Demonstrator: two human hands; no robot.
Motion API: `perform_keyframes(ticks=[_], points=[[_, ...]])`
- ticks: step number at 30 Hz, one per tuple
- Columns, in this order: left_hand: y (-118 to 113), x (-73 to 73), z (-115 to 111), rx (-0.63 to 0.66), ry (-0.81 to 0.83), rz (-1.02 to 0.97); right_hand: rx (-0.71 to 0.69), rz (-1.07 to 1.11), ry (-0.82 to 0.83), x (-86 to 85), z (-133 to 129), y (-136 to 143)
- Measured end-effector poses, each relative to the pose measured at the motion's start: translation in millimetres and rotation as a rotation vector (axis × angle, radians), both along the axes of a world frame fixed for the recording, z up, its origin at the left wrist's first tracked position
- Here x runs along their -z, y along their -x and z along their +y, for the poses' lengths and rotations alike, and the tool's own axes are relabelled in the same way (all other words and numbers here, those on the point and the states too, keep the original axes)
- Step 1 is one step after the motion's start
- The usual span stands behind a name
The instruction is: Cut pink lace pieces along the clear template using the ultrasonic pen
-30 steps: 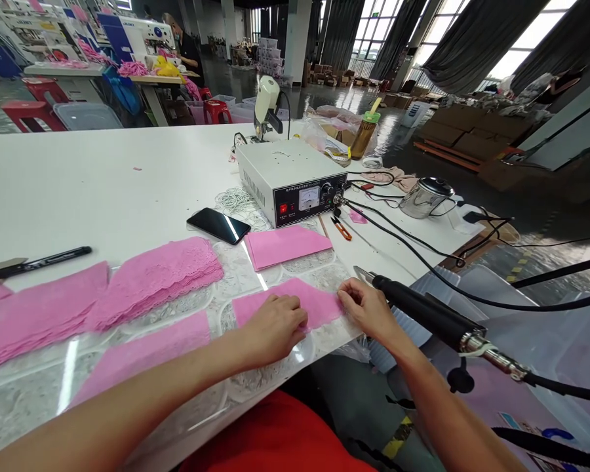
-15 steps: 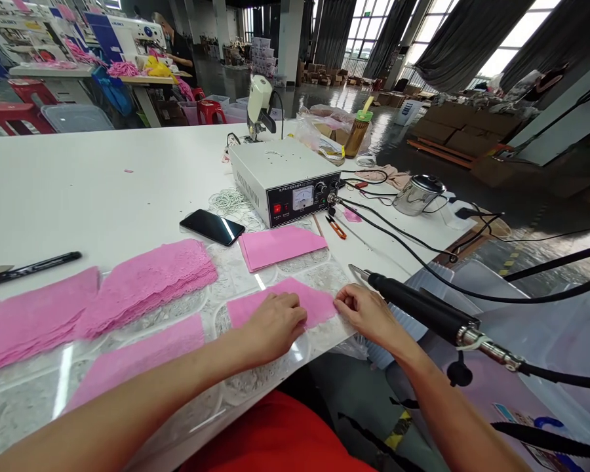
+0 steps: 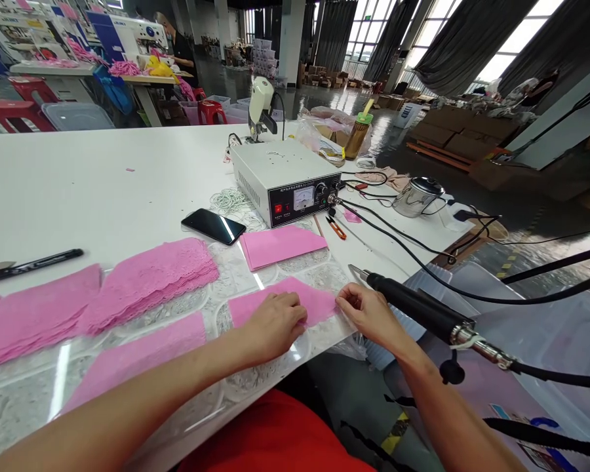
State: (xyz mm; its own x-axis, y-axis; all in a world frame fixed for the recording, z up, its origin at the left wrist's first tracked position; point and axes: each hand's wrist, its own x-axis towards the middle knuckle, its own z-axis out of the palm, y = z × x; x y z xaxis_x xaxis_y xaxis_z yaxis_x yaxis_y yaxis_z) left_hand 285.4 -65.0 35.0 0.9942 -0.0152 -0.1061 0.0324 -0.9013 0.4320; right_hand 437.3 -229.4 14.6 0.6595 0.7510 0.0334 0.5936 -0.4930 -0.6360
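A pink fabric piece (image 3: 319, 303) lies on the clear mat near the table's front edge. My left hand (image 3: 278, 322) rests on its middle, fingers curled together and pressing it down. At the fabric's right end, my right hand (image 3: 366, 311) pinches the tip between thumb and forefinger. Just beyond sits a small stack of smooth pink pieces (image 3: 282, 246). Further left are a thick stack of pink lace-edged pieces (image 3: 152, 278) and a single pink piece (image 3: 147, 354), partly hidden under my left forearm. A black handheld tool (image 3: 417, 305) with a metal tip is right of my right hand.
A grey control box (image 3: 285, 174) with a lit red switch stands behind the fabric, its cables running right. Around it are a phone (image 3: 214, 226), orange snips (image 3: 335, 227), a glass pot (image 3: 417, 196) and a bottle (image 3: 358, 134). A marker (image 3: 34, 265) lies left. Plastic bins (image 3: 560, 341) stand below right.
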Motion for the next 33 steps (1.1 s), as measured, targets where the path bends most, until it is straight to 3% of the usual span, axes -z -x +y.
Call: perform_keyframes(ticks=[4, 9, 11, 16, 20, 24, 29, 31, 33], points=[[2, 0.0, 1, -0.103, 0.064, -0.052, -0.041, 0.053, -0.103, -15.7, 15, 13], [2, -2.9, 8, -0.389, 0.534, -0.194, -0.246, 0.144, -0.178, -40.4, 51, 37], [5, -5.8, 15, -0.454, 0.618, -0.210, -0.299, 0.165, -0.199, -44.8, 61, 43], [29, -13.9, 36, -0.645, 0.789, -0.241, -0.342, 0.123, -0.217, -33.3, 69, 55], [59, -23.3, 50, -0.788, 0.882, -0.281, -0.390, -0.126, -0.078, -9.2, 71, 74], [103, -31.9, 65, -0.929, 0.875, -0.337, -0.507, -0.354, -0.065, 9.0, 83, 94], [177, -25.8, 71, -1.099, 0.732, -0.372, -0.710, -0.469, -0.295, 10.3, 103, 118], [206, -18.2, 68, -1.160, 0.618, -0.374, -0.804, -0.490, -0.350, 9.5, 110, 130], [231, -9.8, 61, -1.188, 0.393, -0.340, -0.883, -0.513, -0.387, 10.9, 116, 142]])
